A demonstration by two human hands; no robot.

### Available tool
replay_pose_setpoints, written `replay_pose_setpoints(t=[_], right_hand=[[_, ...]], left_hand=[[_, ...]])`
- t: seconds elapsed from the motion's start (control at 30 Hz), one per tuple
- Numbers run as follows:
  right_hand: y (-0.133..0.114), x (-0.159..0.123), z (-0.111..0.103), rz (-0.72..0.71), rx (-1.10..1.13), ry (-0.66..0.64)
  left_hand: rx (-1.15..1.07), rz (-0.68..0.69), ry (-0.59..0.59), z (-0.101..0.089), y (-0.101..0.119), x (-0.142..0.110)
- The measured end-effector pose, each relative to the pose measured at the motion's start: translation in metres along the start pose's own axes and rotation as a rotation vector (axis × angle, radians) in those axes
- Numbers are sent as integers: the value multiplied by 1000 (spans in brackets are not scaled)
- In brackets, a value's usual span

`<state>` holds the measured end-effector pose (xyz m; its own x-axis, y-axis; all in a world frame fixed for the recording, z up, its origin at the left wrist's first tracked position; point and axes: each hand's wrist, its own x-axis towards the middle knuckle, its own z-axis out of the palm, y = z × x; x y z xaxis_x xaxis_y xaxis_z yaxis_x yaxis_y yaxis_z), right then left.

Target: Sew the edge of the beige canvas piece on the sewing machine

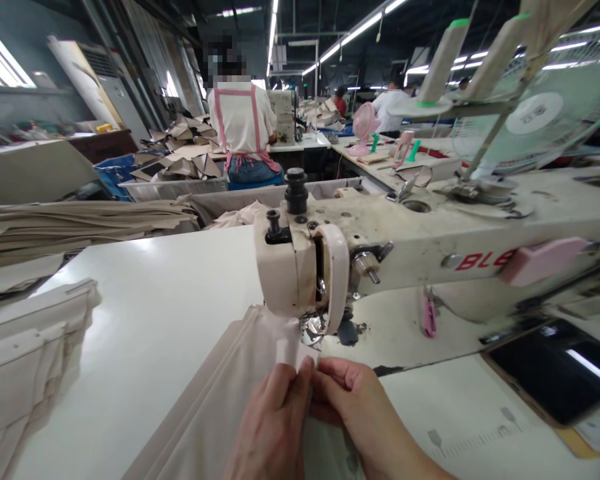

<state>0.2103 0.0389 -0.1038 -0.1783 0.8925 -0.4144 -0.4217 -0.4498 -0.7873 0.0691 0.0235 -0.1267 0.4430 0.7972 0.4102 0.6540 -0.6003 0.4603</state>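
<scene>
A beige piece of fabric lies on the white table and runs up under the head of a cream sewing machine. My left hand and my right hand meet at the fabric's near edge, just in front of the needle area. Both pinch that edge with closed fingers, thumbs touching each other. The fabric's lower part is hidden by my hands.
A stack of folded beige pieces sits at the table's left edge, with more piled cloth behind. A dark phone lies at right. A pink clip hangs by the machine. Thread cones, a fan and a person in a pink apron are further back.
</scene>
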Motion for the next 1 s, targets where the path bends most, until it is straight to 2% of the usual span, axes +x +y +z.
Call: replay_pose_setpoints(t=[0.13,0.23,0.33,0.4,0.5,0.6,0.7,0.87,1.0], right_hand=[[-1,-1,-2,-7,7,-4],[0,-3,-3,-29,-14,-11],[0,-3,-4,-63,-60,-21],[1,-1,-3,-78,-94,-27],[4,4,-2,-98,-147,4],[8,8,-5,-130,-220,40],[10,11,-9,-138,-266,25],[11,14,-11,-142,-297,29],[20,7,-4,-172,-365,58]], left_hand=[[-21,-46,-25,4,6,2],[-188,-80,-24,4,6,-1],[-435,-119,-22,-6,0,2],[-499,-203,-64,-17,-5,12],[-414,-275,-179,-32,-16,40],[-346,-239,-359,-40,-27,69],[-359,-236,-488,-42,-37,85],[-380,-260,-527,-42,-45,84],[-364,-333,-485,-39,-43,79]])
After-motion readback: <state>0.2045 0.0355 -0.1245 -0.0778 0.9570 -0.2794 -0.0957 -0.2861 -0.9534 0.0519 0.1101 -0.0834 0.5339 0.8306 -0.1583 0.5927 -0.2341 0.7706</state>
